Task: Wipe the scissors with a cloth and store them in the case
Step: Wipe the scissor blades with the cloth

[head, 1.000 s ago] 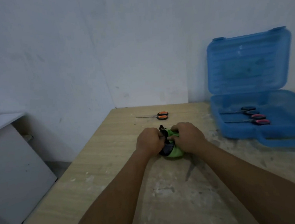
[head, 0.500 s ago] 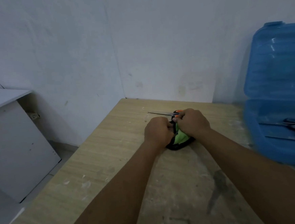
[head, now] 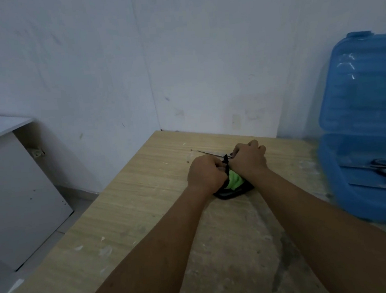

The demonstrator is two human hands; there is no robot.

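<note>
L hand is curling into a fist and gripping the black edge of the cloth, green w/ black trim, which is bunching under & btw both wrists on the table. R hand is lying just right of that grip, touching it. Its fingers are curling down over the handle end of the scissors. The handle is hiding under them, so can't tell if they're actually pinching it. Thin blade is sticking out left, just beyond the L knuckles, flat on the tabletop. Well right of both hands, blue case is standing open, lid upright; stored pairs are lying inside.
</note>
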